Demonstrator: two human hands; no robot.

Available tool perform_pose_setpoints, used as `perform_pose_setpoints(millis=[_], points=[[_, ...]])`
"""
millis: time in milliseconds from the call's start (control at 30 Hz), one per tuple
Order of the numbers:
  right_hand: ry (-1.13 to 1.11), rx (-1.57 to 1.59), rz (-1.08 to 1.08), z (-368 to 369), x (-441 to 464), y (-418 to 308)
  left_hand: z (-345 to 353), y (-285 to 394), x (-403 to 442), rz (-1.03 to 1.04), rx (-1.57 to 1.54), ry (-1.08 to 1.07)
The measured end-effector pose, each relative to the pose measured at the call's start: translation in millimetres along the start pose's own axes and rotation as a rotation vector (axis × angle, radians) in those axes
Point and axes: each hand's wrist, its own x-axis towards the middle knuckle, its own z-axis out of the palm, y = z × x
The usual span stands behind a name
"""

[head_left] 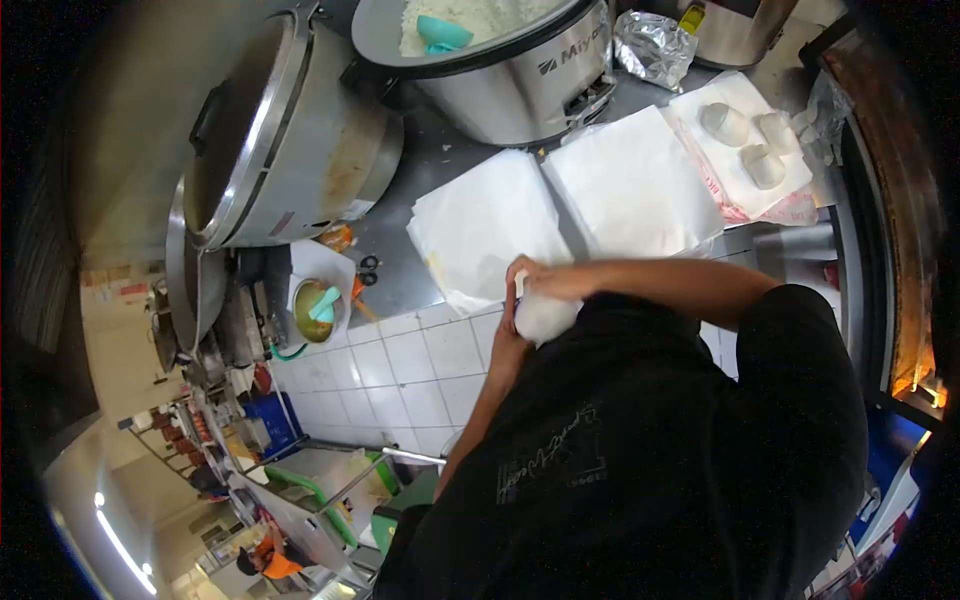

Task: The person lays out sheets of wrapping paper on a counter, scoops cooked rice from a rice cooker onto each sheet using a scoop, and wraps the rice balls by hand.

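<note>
A white paper-wrapped bundle is held close against the front of my black shirt. My right hand comes in from the right and grips its upper part. From below, my left hand closes round its left side. What is inside the paper is hidden. Just beyond my hands lies a stack of white paper sheets on the metal counter. A second stack of white sheets sits to its right. Farther right, three small white cylindrical pieces stand on more white paper.
A large rice cooker holds white rice and a teal scoop. Left of it stands a big metal cooker. Crumpled foil, black-handled scissors and a bowl with a teal utensil are nearby. A person in orange is far off.
</note>
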Motion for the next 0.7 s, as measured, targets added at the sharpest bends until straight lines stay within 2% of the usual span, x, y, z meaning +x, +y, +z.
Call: perform_pose_setpoints(millis=[33,100,167,233,267,300,367,433,467,567,600,700], points=[[0.01,0.12,0.106,11,-4,24,8,-5,-6,-0.01,-0.002,-0.011],[-0.113,0.13,0.39,12,-13,-10,20,2,-10,-0.062,-0.129,-0.012],[0.016,0.185,0.584,8,-26,-59,33,11,-11,-0.105,-0.203,-0.023],[0.113,-0.194,0.406,2,-23,-51,40,17,-16,-0.12,-0.214,-0.015],[0.304,-0.334,0.116,7,-35,-58,40,16,-19,-0.11,-0.2,-0.005],[0.388,-0.369,0.056,12,-35,-63,40,12,-20,-0.09,-0.183,0.01],[0.197,-0.389,0.114,30,-52,-77,26,-3,-14,-0.003,-0.095,0.042],[0.128,-0.438,0.138,26,-62,-99,8,-20,-2,0.105,0.026,0.075],[0.098,-0.462,0.149,22,-65,-106,31,3,-5,0.303,0.351,0.18],[-0.456,-0.208,0.121,-15,-44,-93,41,39,18,0.764,1.14,0.457],[-0.373,-0.181,0.106,-18,-46,-80,40,55,28,0.939,1.242,0.36],[-0.236,-0.17,0.066,-32,-53,-70,54,85,47,1.045,1.44,0.143]])
